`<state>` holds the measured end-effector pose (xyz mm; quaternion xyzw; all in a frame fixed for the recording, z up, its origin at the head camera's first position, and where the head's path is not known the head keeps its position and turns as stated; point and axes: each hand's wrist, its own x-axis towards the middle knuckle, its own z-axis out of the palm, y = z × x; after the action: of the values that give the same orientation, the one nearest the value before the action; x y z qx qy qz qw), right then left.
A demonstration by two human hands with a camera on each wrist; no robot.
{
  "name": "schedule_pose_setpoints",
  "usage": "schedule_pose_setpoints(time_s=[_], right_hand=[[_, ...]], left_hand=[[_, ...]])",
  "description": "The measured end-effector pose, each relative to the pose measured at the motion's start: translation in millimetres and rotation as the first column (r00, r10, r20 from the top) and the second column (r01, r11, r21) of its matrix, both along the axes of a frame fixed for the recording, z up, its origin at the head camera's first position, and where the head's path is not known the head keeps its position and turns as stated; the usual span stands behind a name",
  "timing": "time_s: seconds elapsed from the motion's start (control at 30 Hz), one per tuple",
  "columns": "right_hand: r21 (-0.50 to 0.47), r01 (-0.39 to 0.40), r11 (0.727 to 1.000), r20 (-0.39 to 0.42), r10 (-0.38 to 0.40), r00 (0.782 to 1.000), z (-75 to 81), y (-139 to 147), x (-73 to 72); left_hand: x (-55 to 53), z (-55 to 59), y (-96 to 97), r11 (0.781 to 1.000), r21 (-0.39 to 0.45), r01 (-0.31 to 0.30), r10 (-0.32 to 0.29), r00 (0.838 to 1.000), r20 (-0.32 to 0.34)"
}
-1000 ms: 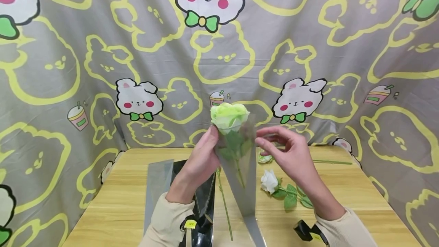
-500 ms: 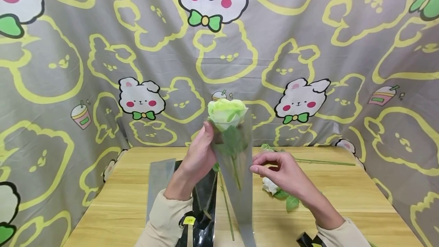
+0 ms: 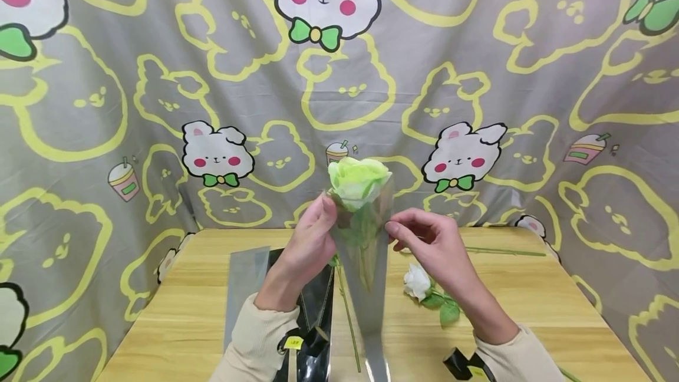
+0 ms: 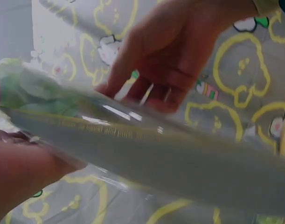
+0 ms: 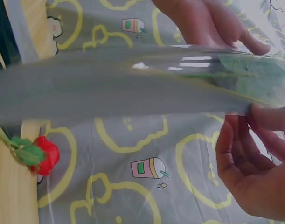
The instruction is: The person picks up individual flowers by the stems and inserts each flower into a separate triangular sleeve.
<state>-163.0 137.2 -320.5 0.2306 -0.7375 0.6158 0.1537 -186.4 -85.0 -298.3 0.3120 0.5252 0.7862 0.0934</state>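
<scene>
A pale green-white rose (image 3: 358,181) stands upright in a clear and grey flower sleeve (image 3: 371,311), held up above the table. Its bloom shows over the sleeve's top; the leaves and stem are seen through the film. My left hand (image 3: 307,246) grips the upper left side of the sleeve, thumb just under the bloom. At the opposite edge my right hand (image 3: 432,243) pinches the film between thumb and forefinger. In the left wrist view a band of gold lettering (image 4: 114,129) runs along the sleeve.
On the wooden table (image 3: 175,311) a white rose (image 3: 416,282) lies to the right. Grey sleeves (image 3: 244,282) and a black sleeve (image 3: 318,317) lie at the left, beside a green stem (image 3: 348,317). A red rose (image 5: 48,155) shows in the right wrist view. Patterned cloth surrounds the table.
My right hand dropped lower along the sleeve's right edge, then rose again and now pinches the film near the top. The left hand keeps its grip; the sleeve has turned slightly.
</scene>
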Motion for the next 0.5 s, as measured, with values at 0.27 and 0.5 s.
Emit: schedule_pose_setpoints(time_s=[0.27,0.5], right_hand=[[-0.087,0.050,0.995,0.010,-0.049,0.999,-2.0,-4.5,-0.3],[-0.077,0.067,0.995,-0.024,-0.069,0.997,3.3,-8.2,-1.0]], left_hand=[[2.1,-9.9,-8.2,0.994,0.106,0.032,-0.031,0.999,-0.009],[3.6,-5.0,3.3,0.985,0.129,-0.118,0.124,0.991,-0.040]])
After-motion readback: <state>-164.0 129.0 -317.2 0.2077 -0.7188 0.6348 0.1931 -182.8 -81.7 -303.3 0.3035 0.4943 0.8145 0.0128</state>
